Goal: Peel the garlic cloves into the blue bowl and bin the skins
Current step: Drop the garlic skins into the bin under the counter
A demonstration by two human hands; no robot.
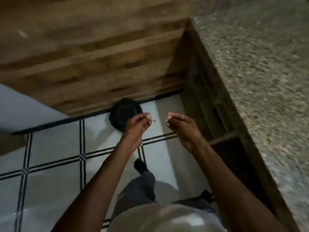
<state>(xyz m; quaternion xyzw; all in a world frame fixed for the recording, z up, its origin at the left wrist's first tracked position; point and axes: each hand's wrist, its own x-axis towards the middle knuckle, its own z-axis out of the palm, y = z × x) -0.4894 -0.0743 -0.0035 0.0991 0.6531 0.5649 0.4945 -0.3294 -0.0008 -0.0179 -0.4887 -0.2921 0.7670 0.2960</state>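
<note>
I look straight down at both hands held out over the floor, near each other with a gap between them. My left hand (138, 123) has its fingers curled in with the fingertips bunched; my right hand (179, 124) is curled the same way, and something pale shows at its fingertips (167, 118), too small to name. Whether either hand pinches skins, I cannot tell. A tiny dark speck (154, 121) sits in the gap between the hands.

The black bin (120, 114) stands on the tiled floor (55, 148) just beyond and under the left hand, against the base of the wooden cabinet front (93, 61). On the right, the speckled stone counter (260, 67) runs along the edge, with dark open shelves (212, 114) beneath it. Open floor spreads to the left.

The frame is blurred. The bin's opening is partly hidden by the left hand.
</note>
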